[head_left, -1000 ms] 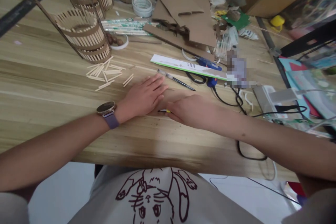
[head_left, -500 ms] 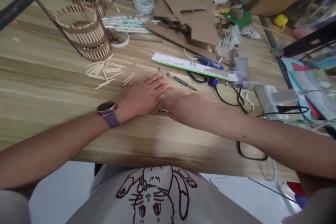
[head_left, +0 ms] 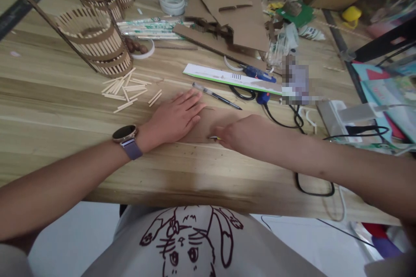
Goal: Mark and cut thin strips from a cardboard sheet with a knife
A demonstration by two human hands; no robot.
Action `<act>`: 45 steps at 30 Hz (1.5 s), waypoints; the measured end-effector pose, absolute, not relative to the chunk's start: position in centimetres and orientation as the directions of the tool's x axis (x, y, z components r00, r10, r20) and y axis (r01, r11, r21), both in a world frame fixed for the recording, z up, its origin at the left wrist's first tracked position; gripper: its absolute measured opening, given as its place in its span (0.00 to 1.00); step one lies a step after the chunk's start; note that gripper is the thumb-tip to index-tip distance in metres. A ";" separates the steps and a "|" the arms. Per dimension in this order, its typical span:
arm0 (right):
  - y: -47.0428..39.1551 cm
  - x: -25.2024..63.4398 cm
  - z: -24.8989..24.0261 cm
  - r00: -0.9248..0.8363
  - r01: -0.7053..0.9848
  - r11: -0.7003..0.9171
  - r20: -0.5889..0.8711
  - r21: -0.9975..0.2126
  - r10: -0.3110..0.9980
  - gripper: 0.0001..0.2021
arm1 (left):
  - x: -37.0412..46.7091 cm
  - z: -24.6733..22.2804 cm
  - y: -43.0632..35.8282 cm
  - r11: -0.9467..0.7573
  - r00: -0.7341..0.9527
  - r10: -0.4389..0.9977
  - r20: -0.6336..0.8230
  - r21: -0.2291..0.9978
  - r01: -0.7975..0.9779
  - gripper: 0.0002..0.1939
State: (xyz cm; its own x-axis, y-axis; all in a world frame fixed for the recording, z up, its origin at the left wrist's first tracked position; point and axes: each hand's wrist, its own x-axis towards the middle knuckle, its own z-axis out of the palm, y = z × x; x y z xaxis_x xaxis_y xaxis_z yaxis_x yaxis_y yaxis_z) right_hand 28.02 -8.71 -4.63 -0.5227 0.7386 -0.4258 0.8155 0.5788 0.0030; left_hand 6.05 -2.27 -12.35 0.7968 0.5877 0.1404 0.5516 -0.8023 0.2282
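Note:
My left hand (head_left: pixel 177 117) lies flat with its fingers spread, pressing on the left part of a brown cardboard strip (head_left: pixel 208 122) on the table. Closed round a utility knife (head_left: pixel 214 137), my right hand (head_left: pixel 235 132) rests over the strip's right part. Only the knife's blade tip and a bit of yellow show; the rest is hidden in the fist. The blade is at the strip's near edge. Just beyond the strip is a black pen (head_left: pixel 224 98). Several short wooden sticks (head_left: pixel 125 88) lie scattered to the left of the pen.
A stick-and-cardboard basket (head_left: pixel 97 47) stands at the left. Farther back are white tape rolls (head_left: pixel 171 1) and large cardboard sheets (head_left: pixel 243 26). A white-green strip (head_left: pixel 227 77) lies across a blue glue gun (head_left: pixel 260 73). A power strip (head_left: pixel 334 117) and cords are at the right.
My right hand has slid rightward with the knife along the cardboard, baring more of the strip between my hands. The left hand stays on the cardboard; the view has shifted slightly.

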 end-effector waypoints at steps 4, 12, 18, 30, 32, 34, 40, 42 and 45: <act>-9.3 30.4 -4.2 -0.507 0.796 0.599 -0.449 0.083 0.736 0.16 | 6.0 -12.5 -2.3 -0.816 0.802 0.575 0.161 0.187 0.548 0.26; -8.1 35.2 -4.0 -0.484 0.828 0.559 -0.574 -0.055 0.660 0.19 | 6.1 -12.7 -2.3 -0.811 0.797 0.583 0.158 0.173 0.559 0.27; -7.7 28.3 -3.9 -0.524 0.814 0.580 -0.487 -0.045 0.698 0.18 | 6.1 -12.8 -2.3 -0.804 0.788 0.591 0.172 0.203 0.558 0.26; -7.5 24.5 -3.6 -0.460 0.796 0.599 -0.553 0.090 0.695 0.17 | 6.2 -12.9 -2.4 -0.817 0.790 0.573 0.216 0.227 0.530 0.24; -7.4 24.4 -3.8 -0.465 0.786 0.610 -0.557 0.097 0.688 0.16 | 6.2 -12.9 -2.4 -0.821 0.793 0.569 0.218 0.212 0.530 0.24; -7.4 24.4 -4.1 -0.476 0.776 0.621 -0.544 0.111 0.692 0.15 | 6.2 -12.9 -2.4 -0.822 0.794 0.568 0.217 0.199 0.534 0.24; -7.8 25.7 -4.3 -0.508 0.748 0.652 -0.520 0.129 0.686 0.15 | 6.2 -12.7 -2.4 -0.822 0.796 0.567 0.213 0.208 0.530 0.24; -8.2 27.2 -4.0 -0.478 0.773 0.622 -0.531 0.123 0.700 0.14 | 6.2 -12.7 -2.4 -0.820 0.792 0.571 0.218 0.205 0.535 0.24; -9.2 30.6 -3.6 -0.398 0.819 0.552 -0.538 0.156 0.743 0.14 | 6.2 -12.8 -2.3 -0.816 0.789 0.577 0.212 0.192 0.545 0.25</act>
State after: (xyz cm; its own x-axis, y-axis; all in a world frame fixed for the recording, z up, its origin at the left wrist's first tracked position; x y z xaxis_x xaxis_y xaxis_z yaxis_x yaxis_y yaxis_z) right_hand 30.57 -9.19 -3.60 -0.3982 0.7433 -0.5375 0.8191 0.5519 0.1565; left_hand 6.19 -2.33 -12.78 0.7891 0.5765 0.2122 0.5448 -0.8163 0.1920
